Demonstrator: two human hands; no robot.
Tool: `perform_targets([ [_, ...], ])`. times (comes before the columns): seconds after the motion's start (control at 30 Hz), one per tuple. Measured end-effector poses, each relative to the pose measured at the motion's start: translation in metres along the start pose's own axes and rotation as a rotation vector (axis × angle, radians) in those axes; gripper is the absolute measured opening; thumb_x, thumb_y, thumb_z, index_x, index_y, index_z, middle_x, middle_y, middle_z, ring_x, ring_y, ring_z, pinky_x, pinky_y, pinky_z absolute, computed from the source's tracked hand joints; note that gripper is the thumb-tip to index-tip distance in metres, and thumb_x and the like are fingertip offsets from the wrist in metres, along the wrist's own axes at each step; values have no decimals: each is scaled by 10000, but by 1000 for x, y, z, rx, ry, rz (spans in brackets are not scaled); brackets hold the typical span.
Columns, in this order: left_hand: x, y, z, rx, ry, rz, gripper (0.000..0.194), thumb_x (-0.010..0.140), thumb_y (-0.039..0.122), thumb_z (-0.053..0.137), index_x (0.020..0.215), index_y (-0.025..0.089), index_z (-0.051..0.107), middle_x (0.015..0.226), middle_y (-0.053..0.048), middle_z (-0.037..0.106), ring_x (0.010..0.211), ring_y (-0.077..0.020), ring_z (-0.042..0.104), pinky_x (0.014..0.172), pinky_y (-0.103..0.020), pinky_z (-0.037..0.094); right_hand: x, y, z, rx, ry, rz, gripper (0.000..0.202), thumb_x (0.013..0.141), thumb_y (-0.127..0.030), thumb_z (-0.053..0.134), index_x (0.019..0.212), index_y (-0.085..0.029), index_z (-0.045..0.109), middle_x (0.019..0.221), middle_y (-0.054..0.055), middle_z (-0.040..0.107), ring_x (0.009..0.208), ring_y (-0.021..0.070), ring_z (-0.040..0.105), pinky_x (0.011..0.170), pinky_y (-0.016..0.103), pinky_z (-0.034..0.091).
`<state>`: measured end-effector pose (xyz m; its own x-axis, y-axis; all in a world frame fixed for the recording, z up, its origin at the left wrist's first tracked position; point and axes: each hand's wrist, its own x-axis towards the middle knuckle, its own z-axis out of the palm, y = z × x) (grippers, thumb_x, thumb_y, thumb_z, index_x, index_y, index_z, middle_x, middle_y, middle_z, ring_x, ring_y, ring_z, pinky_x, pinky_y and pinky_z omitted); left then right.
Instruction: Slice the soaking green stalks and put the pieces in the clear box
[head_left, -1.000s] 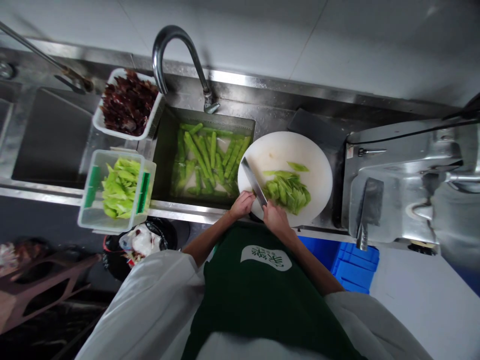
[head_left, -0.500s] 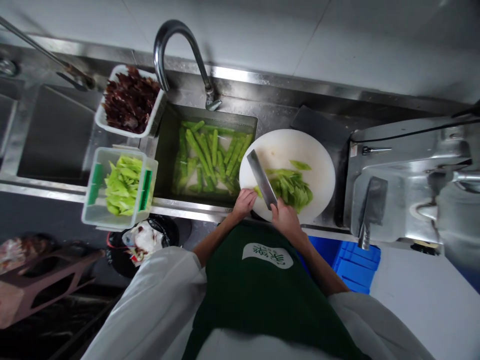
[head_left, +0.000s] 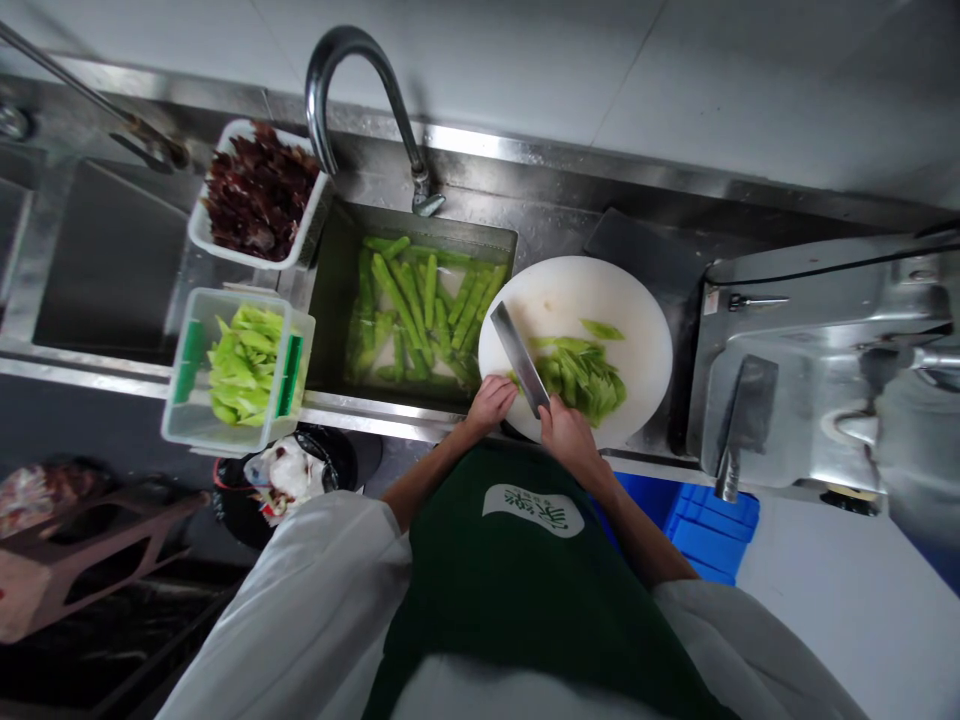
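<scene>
The cleaver is held at its near end in the closed grip of the right hand and is angled away across the white cutting board, presumably so that the sliced greens are kept to its right. The left hand is placed, curled, at the board's near left edge, beside a bit of green stalk; whether this is gripped cannot be told. Both forearms are stretched forward, the hands held close together. The board is set on the counter beside the sink, probably so that the soaking stalks are kept within reach
</scene>
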<state>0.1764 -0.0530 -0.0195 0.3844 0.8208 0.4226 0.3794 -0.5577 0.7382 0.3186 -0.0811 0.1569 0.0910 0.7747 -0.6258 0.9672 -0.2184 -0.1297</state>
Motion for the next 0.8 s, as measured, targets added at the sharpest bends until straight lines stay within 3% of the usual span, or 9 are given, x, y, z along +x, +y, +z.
perform_targets([
  [0.4, -1, -3, 1, 16, -1, 1, 235, 983, 271, 479, 901, 160, 670, 933, -92, 666, 886, -175, 598, 813, -381, 520, 7, 3, 4, 13, -2, -6, 348, 977, -253, 313, 1131, -100, 586, 979, 164, 715, 910, 262, 674, 742, 298, 426],
  [0.7, -3, 0, -3, 11, 4, 1, 210, 978, 264, 491, 929, 163, 669, 954, -89, 668, 901, -172, 604, 819, -375, 532, 28, -12, 10, 30, 7, -20, 316, 980, -249, 318, 1117, -124, 574, 1004, 148, 714, 945, 238, 670, 776, 283, 433],
  [0.8, 0, 6, -7, -24, -8, -37, 240, 981, 287, 485, 904, 160, 674, 942, -93, 670, 894, -176, 609, 817, -378, 539, 33, -3, 4, 120, 36, -17, 274, 964, -273, 373, 1062, -139, 591, 975, 141, 717, 945, 240, 665, 787, 291, 442],
])
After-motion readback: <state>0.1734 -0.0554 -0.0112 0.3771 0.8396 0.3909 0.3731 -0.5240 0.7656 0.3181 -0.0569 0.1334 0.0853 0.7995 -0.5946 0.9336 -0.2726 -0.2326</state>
